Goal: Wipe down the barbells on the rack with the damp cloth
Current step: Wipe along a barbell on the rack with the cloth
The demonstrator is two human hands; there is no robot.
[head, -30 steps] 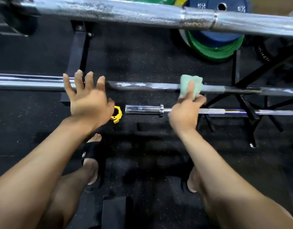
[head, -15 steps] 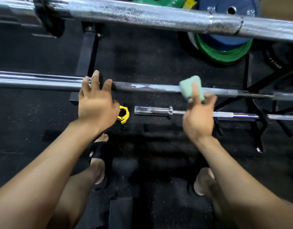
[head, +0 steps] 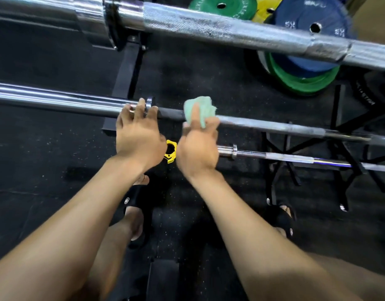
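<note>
Chrome and knurled steel fill the top of your view: the upper barbell [head: 230, 29] runs across the frame, its thick sleeve at left, its right end cut off. Below it the middle barbell [head: 274, 128] crosses at hand height — this is the one you are on. A third, thinner bar [head: 295, 158] lies lower, its left end hidden behind your right hand.

Behind the upper bar sits a stack of plates: the blue plate [head: 306, 40] carries pale lettering, too blurred to read; green plates [head: 295, 81] lie under it, another green plate [head: 222, 7] and a yellow one [head: 263, 11] further back.

Your right hand [head: 198, 148] grips the green damp cloth [head: 200, 109], thumb laid up over it, cloth pressed against the middle barbell's shaft. Your left hand [head: 139, 135] rests just beside it at the bar's collar, fingers bent over the steel — whether they close fully round it cannot be told.

Between your wrists a yellow collar clamp [head: 171, 152] lies on the black rubber floor [head: 35, 159], partly hidden. Black sandals [head: 139, 205] show below; a round logo on the left strap is illegible.
</note>
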